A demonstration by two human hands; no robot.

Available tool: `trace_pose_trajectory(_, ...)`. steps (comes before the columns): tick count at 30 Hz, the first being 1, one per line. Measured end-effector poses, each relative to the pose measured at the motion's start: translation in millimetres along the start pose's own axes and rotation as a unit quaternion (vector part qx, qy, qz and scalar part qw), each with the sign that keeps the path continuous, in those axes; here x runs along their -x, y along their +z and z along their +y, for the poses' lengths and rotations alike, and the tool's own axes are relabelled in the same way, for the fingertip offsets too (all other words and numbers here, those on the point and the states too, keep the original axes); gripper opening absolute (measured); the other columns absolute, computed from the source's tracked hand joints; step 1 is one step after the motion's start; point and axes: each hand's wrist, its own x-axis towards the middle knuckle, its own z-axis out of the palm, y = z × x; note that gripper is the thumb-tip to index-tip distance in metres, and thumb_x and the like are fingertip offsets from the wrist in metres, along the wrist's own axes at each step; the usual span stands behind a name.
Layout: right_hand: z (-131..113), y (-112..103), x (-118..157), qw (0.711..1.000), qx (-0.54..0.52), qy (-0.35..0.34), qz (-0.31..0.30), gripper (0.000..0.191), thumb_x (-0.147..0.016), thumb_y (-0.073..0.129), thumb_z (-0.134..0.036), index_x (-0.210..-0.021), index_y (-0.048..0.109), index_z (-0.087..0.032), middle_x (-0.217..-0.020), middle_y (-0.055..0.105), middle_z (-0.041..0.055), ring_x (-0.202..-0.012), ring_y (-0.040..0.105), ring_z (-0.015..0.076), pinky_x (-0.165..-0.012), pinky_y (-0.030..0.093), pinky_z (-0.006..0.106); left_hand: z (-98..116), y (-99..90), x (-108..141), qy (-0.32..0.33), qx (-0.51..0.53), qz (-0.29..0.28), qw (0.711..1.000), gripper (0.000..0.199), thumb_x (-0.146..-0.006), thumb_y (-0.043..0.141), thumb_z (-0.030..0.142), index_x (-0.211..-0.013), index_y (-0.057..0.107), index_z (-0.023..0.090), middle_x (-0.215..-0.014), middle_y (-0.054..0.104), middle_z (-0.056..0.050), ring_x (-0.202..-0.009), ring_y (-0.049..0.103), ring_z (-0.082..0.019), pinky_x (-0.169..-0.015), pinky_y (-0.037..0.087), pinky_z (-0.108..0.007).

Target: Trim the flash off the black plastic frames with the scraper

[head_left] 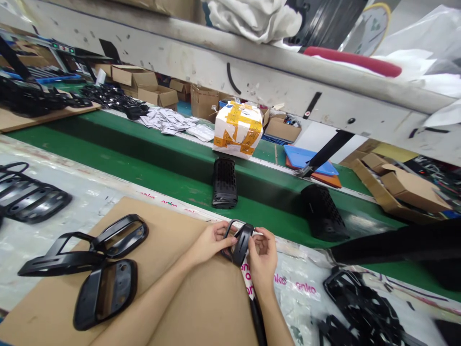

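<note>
Above the far edge of the brown cardboard sheet [180, 293], a black plastic frame [243, 244] with a loop-shaped rim is held up and tilted. My left hand [212, 242] is closed on its left side, thumb across the front. Closed against its right edge is my right hand [264, 247]; whether a small piece sits in those fingertips I cannot tell. Several similar black frames lie left of my arms, among them a rounded one [106, 294] and a longer one [124, 235]. A dark slim rod [256, 317] shows beside my right forearm.
A green conveyor belt [173, 185] runs behind the bench, carrying a black perforated housing [225, 182] and another [322, 211]. Black parts [363, 307] are heaped at right. A taped white box [237, 129] stands beyond. Overhead crosses a white beam [201, 62].
</note>
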Motion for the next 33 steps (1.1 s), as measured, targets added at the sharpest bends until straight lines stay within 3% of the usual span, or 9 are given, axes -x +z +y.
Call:
trace_pose_trajectory(3, -1, -4, -1, 0.998, 0.020, -0.049, 0.017, 0.016, -0.096, 0.069, -0.033, -0.105, 0.065, -0.020, -0.108, 0.062, 0.0072, -0.083, 0.062, 0.0184, -0.076, 0.054, 0.034, 1, 3.6, 3, -0.020, 0.000, -0.030, 0.999, 0.056, -0.079, 0.086, 0.050, -0.118, 0.067, 0.015, -0.096, 0.075, -0.008, -0.079, 0.073, -0.020, -0.071, 0.061, -0.031)
trace_pose_trajectory(6, -2, -8, -2, 0.996, 0.028, -0.071, 0.035, 0.008, -0.096, 0.068, -0.029, -0.097, 0.064, -0.022, -0.103, 0.061, 0.0052, -0.099, 0.060, 0.0222, -0.089, 0.051, 0.038, 2, 5.3, 4, -0.026, 0.000, -0.047, 0.999, 0.053, -0.081, 0.085, 0.048, -0.119, 0.067, 0.015, -0.097, 0.075, -0.007, -0.081, 0.073, -0.019, -0.074, 0.060, -0.030)
trace_pose_trajectory(11, -5, -9, -1, 0.994, 0.043, -0.096, 0.032, 0.005, -0.097, 0.067, -0.024, -0.097, 0.062, -0.023, -0.109, 0.061, 0.0060, -0.108, 0.059, 0.0241, -0.098, 0.046, 0.044, -1, 3.0, 4, -0.027, 0.012, -0.073, 0.997, 0.047, -0.083, 0.085, 0.040, -0.121, 0.067, 0.017, -0.111, 0.073, -0.009, -0.096, 0.072, -0.019, -0.088, 0.057, -0.031)
trace_pose_trajectory(18, -1, -10, -5, 0.995, 0.044, -0.063, 0.057, 0.006, -0.099, 0.062, -0.027, -0.097, 0.059, -0.023, -0.105, 0.062, 0.0059, -0.104, 0.060, 0.0242, -0.097, 0.047, 0.044, -12, -1.3, 3, -0.019, 0.016, -0.054, 0.998, 0.076, -0.075, 0.089, 0.025, -0.142, 0.053, 0.026, -0.114, 0.067, -0.006, -0.106, 0.067, -0.021, -0.092, 0.055, -0.035)
trace_pose_trajectory(26, -3, -10, -3, 0.994, 0.056, -0.077, 0.055, 0.004, -0.099, 0.062, -0.025, -0.096, 0.060, -0.023, -0.102, 0.063, 0.0055, -0.102, 0.061, 0.0236, -0.095, 0.048, 0.043, -4, 9.0, 6, 0.001, -0.028, -0.078, 0.997, 0.045, -0.089, 0.078, 0.040, -0.129, 0.067, 0.020, -0.128, 0.071, -0.012, -0.117, 0.068, -0.027, -0.103, 0.051, -0.037)
trace_pose_trajectory(33, -1, -9, -5, 0.991, 0.084, -0.071, 0.070, 0.005, -0.100, 0.063, -0.026, -0.101, 0.062, -0.022, -0.103, 0.064, 0.0057, -0.100, 0.062, 0.0232, -0.094, 0.049, 0.042, 6, 13.6, 9, -0.026, 0.009, -0.091, 0.996, 0.051, -0.083, 0.085, 0.042, -0.126, 0.069, 0.018, -0.119, 0.076, -0.011, -0.109, 0.071, -0.026, -0.095, 0.054, -0.034)
